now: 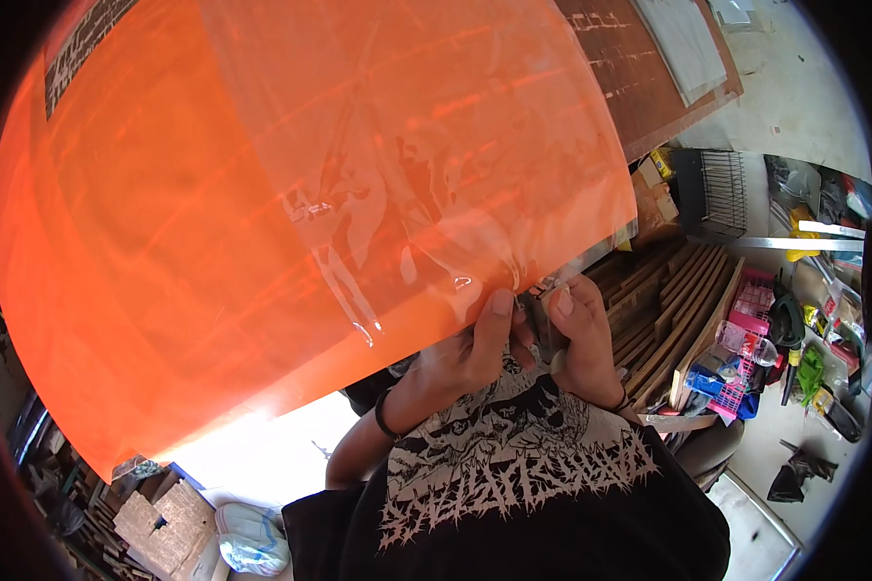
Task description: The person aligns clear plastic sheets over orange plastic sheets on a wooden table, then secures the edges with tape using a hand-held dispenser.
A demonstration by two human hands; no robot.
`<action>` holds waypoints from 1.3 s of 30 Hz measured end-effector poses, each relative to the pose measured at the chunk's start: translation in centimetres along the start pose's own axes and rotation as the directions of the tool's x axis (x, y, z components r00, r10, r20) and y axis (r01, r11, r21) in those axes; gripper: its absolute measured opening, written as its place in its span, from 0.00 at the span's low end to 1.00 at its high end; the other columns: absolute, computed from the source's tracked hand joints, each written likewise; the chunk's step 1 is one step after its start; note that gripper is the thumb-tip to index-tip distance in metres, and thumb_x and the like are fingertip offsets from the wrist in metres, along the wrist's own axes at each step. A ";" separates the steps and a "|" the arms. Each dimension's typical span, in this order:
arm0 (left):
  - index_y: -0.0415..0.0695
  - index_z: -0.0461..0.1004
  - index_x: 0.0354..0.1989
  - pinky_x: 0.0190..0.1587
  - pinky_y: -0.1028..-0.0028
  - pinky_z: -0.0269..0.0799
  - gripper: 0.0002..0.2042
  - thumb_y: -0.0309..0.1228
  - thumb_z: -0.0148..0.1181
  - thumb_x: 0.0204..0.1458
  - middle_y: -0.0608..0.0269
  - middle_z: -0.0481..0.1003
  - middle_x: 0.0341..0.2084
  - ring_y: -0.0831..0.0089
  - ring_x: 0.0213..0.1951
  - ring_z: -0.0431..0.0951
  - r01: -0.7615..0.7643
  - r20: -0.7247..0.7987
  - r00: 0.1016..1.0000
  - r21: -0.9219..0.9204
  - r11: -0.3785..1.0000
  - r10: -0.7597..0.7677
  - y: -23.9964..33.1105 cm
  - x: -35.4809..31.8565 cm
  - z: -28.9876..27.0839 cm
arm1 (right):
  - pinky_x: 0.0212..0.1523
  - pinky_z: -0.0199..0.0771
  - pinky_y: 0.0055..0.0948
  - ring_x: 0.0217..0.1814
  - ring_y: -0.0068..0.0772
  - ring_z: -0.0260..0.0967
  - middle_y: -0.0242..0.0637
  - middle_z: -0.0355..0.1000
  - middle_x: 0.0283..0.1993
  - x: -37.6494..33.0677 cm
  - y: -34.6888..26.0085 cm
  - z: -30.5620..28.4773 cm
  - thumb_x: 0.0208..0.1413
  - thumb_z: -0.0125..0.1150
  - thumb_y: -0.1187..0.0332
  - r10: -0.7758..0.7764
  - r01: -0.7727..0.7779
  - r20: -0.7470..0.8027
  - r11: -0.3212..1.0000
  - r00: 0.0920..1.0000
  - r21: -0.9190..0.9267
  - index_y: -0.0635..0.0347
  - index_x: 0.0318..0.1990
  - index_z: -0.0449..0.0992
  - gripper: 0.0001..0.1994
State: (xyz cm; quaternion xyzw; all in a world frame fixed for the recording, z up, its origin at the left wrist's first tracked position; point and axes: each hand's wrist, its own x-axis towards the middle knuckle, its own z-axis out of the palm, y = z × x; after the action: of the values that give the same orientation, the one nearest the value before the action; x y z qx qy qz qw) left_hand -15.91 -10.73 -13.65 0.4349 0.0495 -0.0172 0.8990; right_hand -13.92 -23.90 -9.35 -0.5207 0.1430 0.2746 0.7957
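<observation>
While the left hand (470, 349) pinches the near edge of the orange sheet (213, 223), spread out ahead, the right hand (586, 339) curls close beside, its grip unclear; light, even tension should spare the clear film (436, 194) just beyond more creases.

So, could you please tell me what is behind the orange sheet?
Past the upper right edge of the orange sheet shows part of a brown board with a pale sheet on it. Whatever the orange sheet covers cannot be seen.

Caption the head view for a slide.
Left hand and right hand, close together at the edge of an orange sheet overlaid with clear film.
</observation>
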 end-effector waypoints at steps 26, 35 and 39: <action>0.35 0.69 0.41 0.20 0.80 0.70 0.09 0.28 0.43 0.65 0.64 0.70 0.20 0.79 0.19 0.72 0.073 0.012 0.997 0.074 0.995 -0.074 -0.2 -0.2 -0.4 | 0.22 0.71 0.23 0.25 0.23 0.69 0.35 0.73 0.32 0.6 0.5 0.6 0.62 0.56 0.63 -0.083 0.081 -0.029 0.995 0.996 -0.066 0.66 0.45 0.72 0.13; 0.36 0.70 0.42 0.19 0.81 0.64 0.11 0.30 0.42 0.66 0.67 0.69 0.20 0.82 0.18 0.69 0.011 0.007 1.000 0.047 0.999 -0.012 -0.2 0.0 0.1 | 0.23 0.73 0.26 0.23 0.27 0.70 0.38 0.73 0.31 0.6 0.4 0.4 0.61 0.56 0.66 -0.061 0.059 -0.053 0.997 0.997 -0.042 0.69 0.44 0.72 0.13; 0.36 0.71 0.39 0.22 0.81 0.64 0.10 0.28 0.43 0.65 0.67 0.69 0.19 0.81 0.21 0.68 0.119 -0.042 0.992 0.023 0.993 -0.118 0.1 -0.1 -0.3 | 0.18 0.67 0.22 0.23 0.24 0.68 0.38 0.73 0.31 0.9 0.4 0.2 0.63 0.53 0.54 -0.068 0.064 -0.038 0.992 0.997 -0.107 0.68 0.45 0.72 0.21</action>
State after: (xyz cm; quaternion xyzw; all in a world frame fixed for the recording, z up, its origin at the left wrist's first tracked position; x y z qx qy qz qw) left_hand -16.03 -10.44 -13.78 0.4429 0.0933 -0.0623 0.8895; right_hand -13.42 -23.30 -10.07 -0.5721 0.1275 0.2444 0.7725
